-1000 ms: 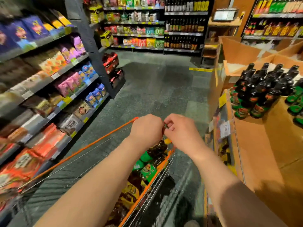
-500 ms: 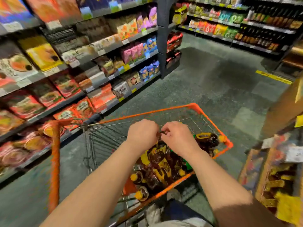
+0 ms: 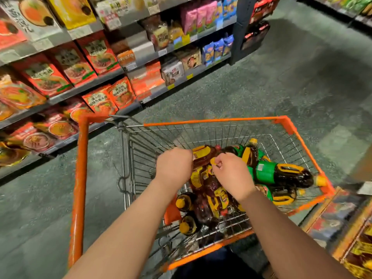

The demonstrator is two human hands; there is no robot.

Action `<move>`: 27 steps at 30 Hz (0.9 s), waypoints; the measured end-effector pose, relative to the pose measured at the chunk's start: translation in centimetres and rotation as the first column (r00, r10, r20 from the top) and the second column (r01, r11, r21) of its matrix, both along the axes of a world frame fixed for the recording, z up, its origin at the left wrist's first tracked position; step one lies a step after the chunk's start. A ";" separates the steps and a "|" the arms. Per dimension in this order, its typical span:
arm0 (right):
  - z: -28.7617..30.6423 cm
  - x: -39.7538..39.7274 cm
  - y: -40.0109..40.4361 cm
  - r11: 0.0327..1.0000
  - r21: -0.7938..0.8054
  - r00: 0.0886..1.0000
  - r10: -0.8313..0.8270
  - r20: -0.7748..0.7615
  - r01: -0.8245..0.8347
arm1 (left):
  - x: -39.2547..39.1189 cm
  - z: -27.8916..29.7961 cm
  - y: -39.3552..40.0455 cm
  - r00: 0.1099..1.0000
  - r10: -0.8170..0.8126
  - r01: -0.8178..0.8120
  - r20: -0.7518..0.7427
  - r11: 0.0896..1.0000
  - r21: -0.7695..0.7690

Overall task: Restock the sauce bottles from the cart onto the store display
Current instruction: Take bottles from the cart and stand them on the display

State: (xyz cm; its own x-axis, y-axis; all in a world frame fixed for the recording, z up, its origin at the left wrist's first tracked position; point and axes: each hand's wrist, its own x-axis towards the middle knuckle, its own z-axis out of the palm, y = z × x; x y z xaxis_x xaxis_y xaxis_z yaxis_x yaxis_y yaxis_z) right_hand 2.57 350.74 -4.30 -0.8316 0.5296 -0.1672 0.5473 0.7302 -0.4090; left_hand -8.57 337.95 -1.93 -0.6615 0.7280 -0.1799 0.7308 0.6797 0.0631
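Several dark sauce bottles [image 3: 281, 174] with yellow caps and yellow or green labels lie in a pile in the wire cart [image 3: 221, 122] with its orange rim. Both my hands are down inside the basket over the pile. My left hand [image 3: 174, 168] is curled, knuckles up, against a dark bottle with a yellow label [image 3: 203, 156]; its fingertips are hidden. My right hand [image 3: 233, 176] pinches a yellow bottle cap [image 3: 213, 162] between thumb and fingers. The store display is mostly out of view; only a blurred edge [image 3: 342, 228] shows at lower right.
Shelves of red, orange and pink food packets [image 3: 96, 63] run along the left, close to the cart's orange handle [image 3: 79, 188]. Grey-green floor [image 3: 291, 77] stretches beyond the cart. A dark shelf end post [image 3: 241, 27] stands at the top.
The view has swung down from the display and aisle onto the cart. Both hands, held together in the air before, have dropped into the basket onto the bottles.
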 end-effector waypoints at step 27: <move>-19.0 -8.9 10.5 0.994 -0.037 0.976 0.110 0.188 -0.105 | -4.6 -19.5 11.9 0.977 -0.078 0.125 0.201 0.964 -0.236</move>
State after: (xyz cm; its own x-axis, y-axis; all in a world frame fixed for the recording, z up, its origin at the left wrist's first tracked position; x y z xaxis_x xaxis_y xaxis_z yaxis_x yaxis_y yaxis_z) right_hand -6.34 361.23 -23.25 -0.8353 0.4320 -0.3402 0.5356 0.7791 -0.3258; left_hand -13.16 349.88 -21.45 -0.5233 0.7069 -0.4758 0.7878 0.6142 0.0462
